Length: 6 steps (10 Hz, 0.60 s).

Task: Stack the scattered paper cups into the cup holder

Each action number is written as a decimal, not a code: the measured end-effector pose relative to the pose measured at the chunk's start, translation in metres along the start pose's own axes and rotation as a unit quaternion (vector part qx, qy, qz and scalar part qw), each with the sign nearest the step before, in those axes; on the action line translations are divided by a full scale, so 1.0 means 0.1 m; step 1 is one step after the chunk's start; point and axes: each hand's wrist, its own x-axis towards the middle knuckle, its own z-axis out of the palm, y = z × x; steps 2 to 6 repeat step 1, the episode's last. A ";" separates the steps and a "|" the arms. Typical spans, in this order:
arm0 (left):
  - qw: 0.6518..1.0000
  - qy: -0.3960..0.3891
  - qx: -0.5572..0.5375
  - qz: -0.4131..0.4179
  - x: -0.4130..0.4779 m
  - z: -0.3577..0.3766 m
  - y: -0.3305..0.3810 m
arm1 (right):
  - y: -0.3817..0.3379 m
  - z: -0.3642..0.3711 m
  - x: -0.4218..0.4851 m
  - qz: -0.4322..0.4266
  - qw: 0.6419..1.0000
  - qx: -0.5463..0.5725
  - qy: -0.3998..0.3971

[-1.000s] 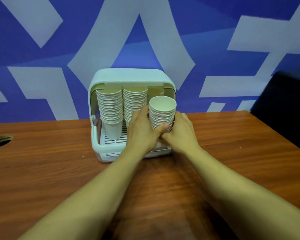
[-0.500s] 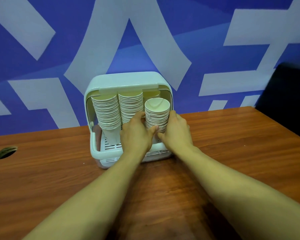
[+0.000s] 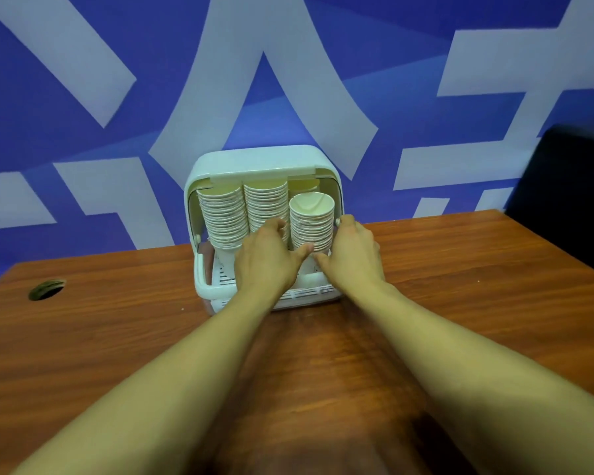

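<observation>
Three cup stacks stand in the white cup holder (image 3: 261,159) on the tabletop (image 3: 117,337): left stack (image 3: 222,217), middle stack (image 3: 264,204), right stack (image 3: 311,221), all upright, mouths up. Left hand (image 3: 266,260) and right hand (image 3: 354,255) grip the right stack from either side

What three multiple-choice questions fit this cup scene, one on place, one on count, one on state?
1. Where in the holder is the held stack? A left, B middle, C right
2. How many hands hold that stack? A none, B one, C two
3. The holder's front is: A open, B shut, C taped over

1 C: it stands at the holder's right side.
2 C: the left hand and right hand both curl round it.
3 A: its inside shows uncovered.
</observation>
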 end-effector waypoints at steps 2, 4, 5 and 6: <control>1.000 0.003 0.012 0.019 -0.10 -0.27 0.12 | -0.11 -0.19 -0.13 0.007 1.000 -0.009 0.015; 1.000 0.003 0.012 0.019 -0.10 -0.27 0.12 | -0.11 -0.19 -0.13 0.007 1.000 -0.009 0.015; 1.000 0.003 0.012 0.019 -0.10 -0.27 0.12 | -0.11 -0.19 -0.13 0.007 1.000 -0.009 0.015; 1.000 0.003 0.012 0.019 -0.10 -0.27 0.12 | -0.11 -0.19 -0.13 0.007 1.000 -0.009 0.015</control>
